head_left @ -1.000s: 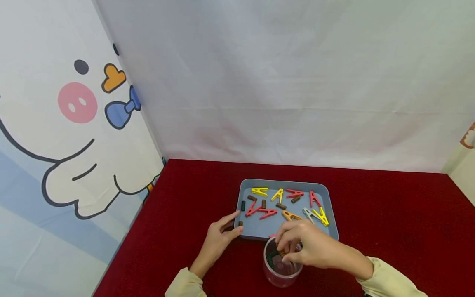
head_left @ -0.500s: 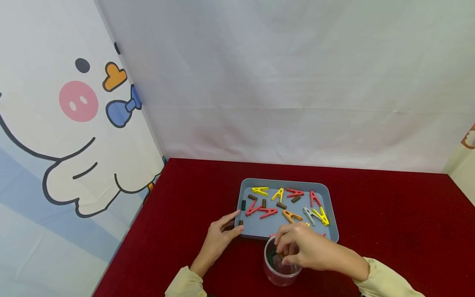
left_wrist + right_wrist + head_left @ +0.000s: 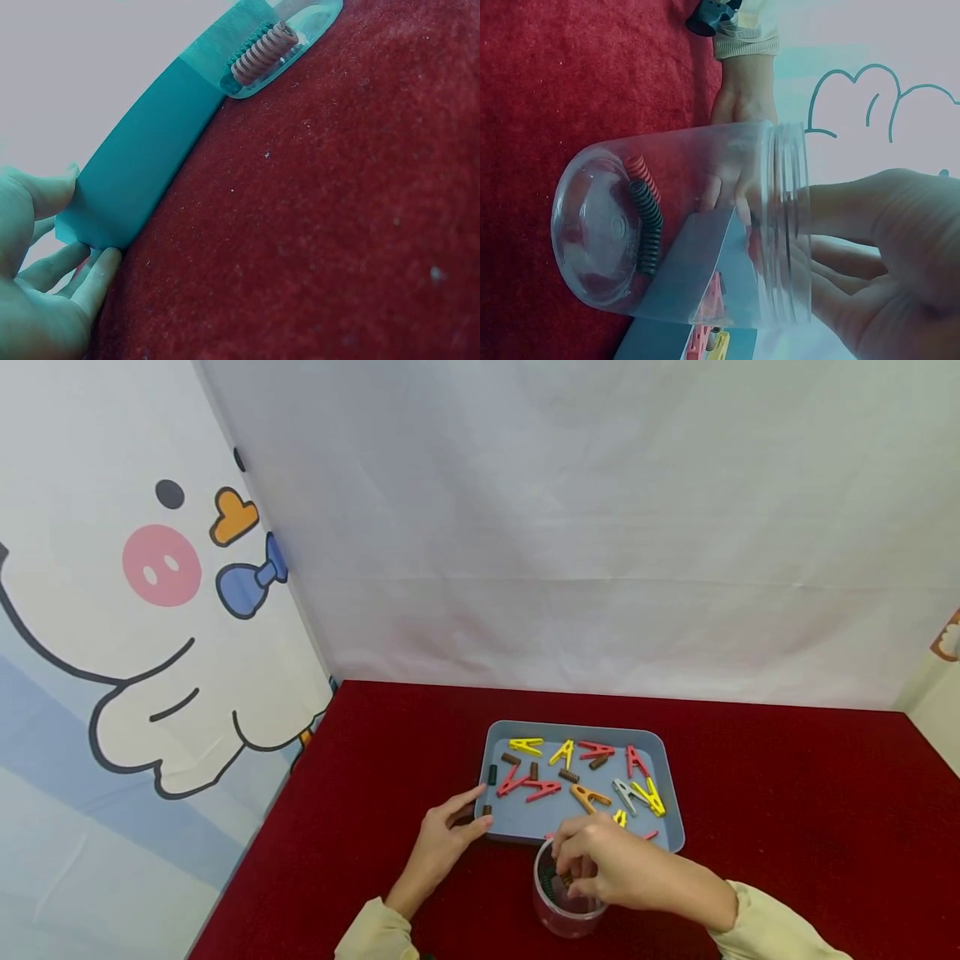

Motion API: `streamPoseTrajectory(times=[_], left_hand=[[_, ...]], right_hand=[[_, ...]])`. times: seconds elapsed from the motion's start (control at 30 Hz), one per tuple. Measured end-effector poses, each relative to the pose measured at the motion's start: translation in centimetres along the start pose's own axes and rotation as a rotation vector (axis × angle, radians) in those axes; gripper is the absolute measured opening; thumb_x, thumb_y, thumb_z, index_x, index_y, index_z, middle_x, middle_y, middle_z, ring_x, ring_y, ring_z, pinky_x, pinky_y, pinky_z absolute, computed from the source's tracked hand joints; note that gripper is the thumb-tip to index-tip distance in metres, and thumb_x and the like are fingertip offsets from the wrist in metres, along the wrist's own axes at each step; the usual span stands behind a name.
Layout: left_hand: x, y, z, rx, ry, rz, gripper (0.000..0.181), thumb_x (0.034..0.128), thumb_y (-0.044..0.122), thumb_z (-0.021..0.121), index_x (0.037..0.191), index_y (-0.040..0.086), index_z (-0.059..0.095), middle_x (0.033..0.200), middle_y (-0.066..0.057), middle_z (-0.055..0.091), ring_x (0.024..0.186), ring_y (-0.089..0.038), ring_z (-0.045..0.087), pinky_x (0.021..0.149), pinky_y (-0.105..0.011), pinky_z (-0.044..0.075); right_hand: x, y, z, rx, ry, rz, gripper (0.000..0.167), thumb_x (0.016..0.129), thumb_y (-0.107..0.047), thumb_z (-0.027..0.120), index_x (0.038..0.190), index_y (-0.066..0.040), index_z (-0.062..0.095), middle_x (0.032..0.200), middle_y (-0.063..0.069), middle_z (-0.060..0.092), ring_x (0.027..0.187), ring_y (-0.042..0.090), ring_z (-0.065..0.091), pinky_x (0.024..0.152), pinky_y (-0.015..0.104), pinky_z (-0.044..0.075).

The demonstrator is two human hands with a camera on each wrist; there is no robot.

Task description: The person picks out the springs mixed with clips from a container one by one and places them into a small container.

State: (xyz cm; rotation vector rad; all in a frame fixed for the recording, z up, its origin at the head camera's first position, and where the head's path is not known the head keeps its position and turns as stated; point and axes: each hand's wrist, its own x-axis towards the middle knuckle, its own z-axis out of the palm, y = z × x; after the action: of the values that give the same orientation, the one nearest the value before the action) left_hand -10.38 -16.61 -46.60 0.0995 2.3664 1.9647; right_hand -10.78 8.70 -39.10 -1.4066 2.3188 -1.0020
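Note:
My right hand (image 3: 603, 858) is over the mouth of a clear plastic jar (image 3: 564, 922), its fingertips just inside the rim. In the head view it pinches a brown coil spring (image 3: 567, 879) between thumb and fingers; the right wrist view hides this pinch. Dark green springs (image 3: 649, 225) and a reddish spring (image 3: 643, 174) lie at the jar's bottom. My left hand (image 3: 442, 842) rests at the left front corner of a blue-grey tray (image 3: 517, 822), fingers and thumb spread along its edge, beside a brown spring (image 3: 487, 810).
Inside the tray lie several loose clips: yellow clips (image 3: 526, 745), red clips (image 3: 596, 750), an orange clip (image 3: 588, 797) and a grey clip (image 3: 625, 794). Brown springs (image 3: 569, 775) and a dark spring (image 3: 492, 774) are among them. A red cloth (image 3: 787, 802) covers the table.
My right hand has shifted slightly left and a little lower over the jar, uncovering a yellow clip behind it. The left hand and tray stay put.

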Motion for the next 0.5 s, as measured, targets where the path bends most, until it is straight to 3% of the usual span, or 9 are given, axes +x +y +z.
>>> streamPoseTrajectory(times=[0.2,0.5], left_hand=[[0.0,0.0,0.0,-0.002,0.002,-0.008,0.049,0.0894,0.013,0.067,0.135,0.002,0.052,0.138,-0.018,0.047,0.121,-0.037,0.048,0.091,-0.041,0.046],[0.0,0.0,0.0,-0.019,0.004,-0.007,0.049,0.089,0.013,0.067,0.135,0.003,0.052,0.138,-0.018,0.047,0.121,-0.036,0.048,0.091,-0.04,0.047]], right_hand=[[-0.1,-0.1,-0.3,-0.029,-0.014,0.019,0.018,0.071,0.008,0.076,0.081,-0.007,0.071,0.088,-0.005,0.058,0.071,-0.001,0.055,0.06,0.017,0.049],[0.2,0.0,-1.3,-0.06,0.156,-0.129,0.023,0.071,0.006,0.078,0.085,-0.01,0.069,0.085,-0.001,0.064,0.07,0.002,0.058,0.058,0.017,0.049]])
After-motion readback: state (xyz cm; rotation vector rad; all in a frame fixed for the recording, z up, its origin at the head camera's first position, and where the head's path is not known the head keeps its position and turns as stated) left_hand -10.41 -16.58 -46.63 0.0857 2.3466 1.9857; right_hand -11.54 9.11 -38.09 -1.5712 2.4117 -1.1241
